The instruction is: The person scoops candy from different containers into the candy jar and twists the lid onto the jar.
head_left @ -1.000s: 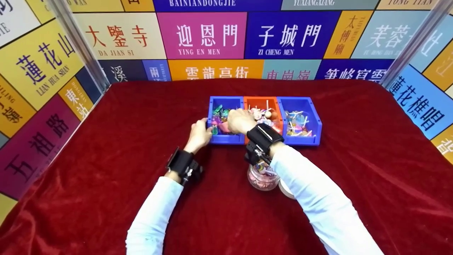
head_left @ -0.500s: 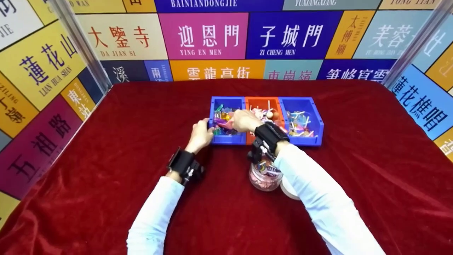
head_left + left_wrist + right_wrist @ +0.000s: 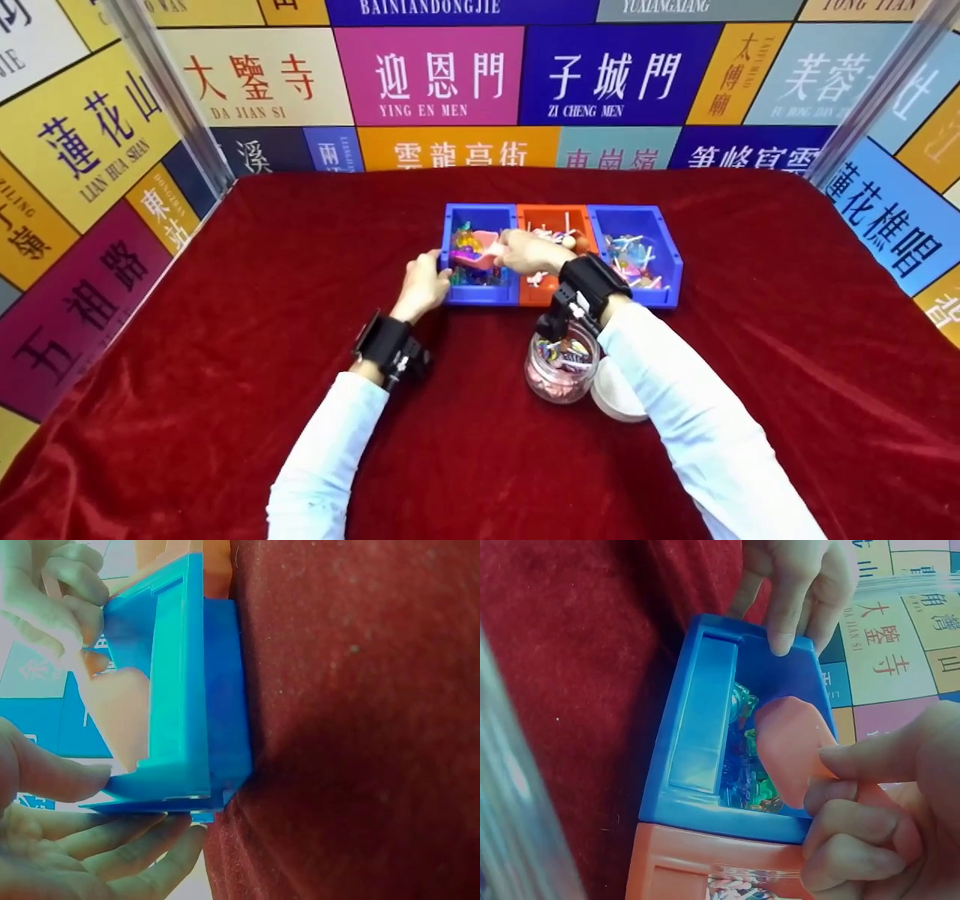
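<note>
My right hand (image 3: 531, 252) grips the handle of a pink scoop (image 3: 480, 251), thumb and curled fingers around it in the right wrist view. Purple and yellow translucent pieces lie in the scoop in the head view. It is over the left blue bin (image 3: 480, 294), which holds colourful clear plastic pieces (image 3: 761, 784). My left hand (image 3: 421, 286) pinches that bin's left side wall, thumb inside and fingers outside, as the left wrist view shows.
An orange bin (image 3: 536, 295) and another blue bin (image 3: 670, 289), both with lollipops, adjoin on the right. In front stand an open glass jar (image 3: 559, 386) of sweets and a white lid (image 3: 619, 394), partly under the right forearm. A printed panel (image 3: 427, 75) rises behind.
My right hand has drawn back to the right and lifted the scoop out of the pieces, now carrying some of them. The left hand stays on the bin wall.
</note>
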Motion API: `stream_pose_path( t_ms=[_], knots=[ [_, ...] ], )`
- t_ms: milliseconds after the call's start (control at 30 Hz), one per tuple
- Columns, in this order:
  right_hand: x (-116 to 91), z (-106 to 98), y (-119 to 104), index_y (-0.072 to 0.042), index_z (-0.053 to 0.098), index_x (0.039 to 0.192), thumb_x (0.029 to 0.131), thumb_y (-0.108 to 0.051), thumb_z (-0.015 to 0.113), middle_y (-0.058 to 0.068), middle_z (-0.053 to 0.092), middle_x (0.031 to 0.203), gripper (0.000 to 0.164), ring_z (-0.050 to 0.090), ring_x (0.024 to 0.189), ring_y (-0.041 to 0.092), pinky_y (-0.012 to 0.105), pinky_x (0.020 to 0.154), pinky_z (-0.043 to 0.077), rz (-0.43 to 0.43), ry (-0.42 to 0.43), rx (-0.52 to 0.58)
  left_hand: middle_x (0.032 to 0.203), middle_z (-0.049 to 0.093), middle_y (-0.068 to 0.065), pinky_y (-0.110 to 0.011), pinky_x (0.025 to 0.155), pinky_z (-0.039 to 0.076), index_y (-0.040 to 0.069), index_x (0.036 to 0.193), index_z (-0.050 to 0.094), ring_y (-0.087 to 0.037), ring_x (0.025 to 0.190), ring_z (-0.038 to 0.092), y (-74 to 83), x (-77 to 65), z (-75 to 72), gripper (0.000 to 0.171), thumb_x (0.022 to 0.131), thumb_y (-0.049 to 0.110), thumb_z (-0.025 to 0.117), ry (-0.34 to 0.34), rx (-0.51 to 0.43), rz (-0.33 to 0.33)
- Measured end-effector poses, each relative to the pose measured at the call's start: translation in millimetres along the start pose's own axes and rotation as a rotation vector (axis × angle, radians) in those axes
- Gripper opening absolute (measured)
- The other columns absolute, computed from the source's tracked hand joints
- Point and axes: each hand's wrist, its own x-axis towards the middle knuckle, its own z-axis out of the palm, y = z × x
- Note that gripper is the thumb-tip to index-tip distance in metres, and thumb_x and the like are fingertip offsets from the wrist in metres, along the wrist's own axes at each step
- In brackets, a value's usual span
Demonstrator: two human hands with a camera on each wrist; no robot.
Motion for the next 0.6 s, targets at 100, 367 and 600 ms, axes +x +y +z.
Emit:
stream_pose_path(
  t_ms=[100, 367, 600],
  knots=[
    [0, 0, 2, 0.004, 0.047, 0.113, 0.091, -0.013, 0.046, 0.005, 0.043, 0.082, 0.028, 0.04, 0.058, 0.008, 0.015, 0.046, 0.036, 0.018, -0.014, 0.059, 0.118, 0.055, -0.021, -0.037, 0.095, 0.039, -0.003, 0.123, 0.049, -0.03, 0.111, 0.05, -0.4, 0.2, -0.7, 0.036, 0.087, 0.004, 0.05, -0.007, -0.003, -0.007],
    [-5, -4, 11, 0.003, 0.045, 0.11, 0.089, -0.009, 0.049, 0.001, 0.041, 0.073, 0.025, 0.038, 0.048, 0.004, 0.014, 0.041, 0.036, 0.054, -0.028, 0.262, 0.118, 0.054, -0.022, -0.037, 0.097, 0.037, -0.004, 0.123, 0.048, -0.031, 0.112, 0.049, -0.3, -1.2, -2.4, 0.037, 0.087, 0.003, 0.049, -0.027, -0.021, -0.006],
    [-13, -7, 19, 0.005, 0.041, 0.112, 0.088, -0.004, 0.048, 0.002, 0.041, 0.071, 0.026, 0.041, 0.048, 0.005, 0.014, 0.043, 0.042, 0.035, -0.028, 0.414, 0.122, 0.051, -0.022, -0.037, 0.099, 0.035, -0.005, 0.126, 0.044, -0.031, 0.115, 0.046, -1.0, -1.4, -3.2, 0.04, 0.088, 0.003, 0.047, -0.037, -0.025, 0.009]
  ],
)
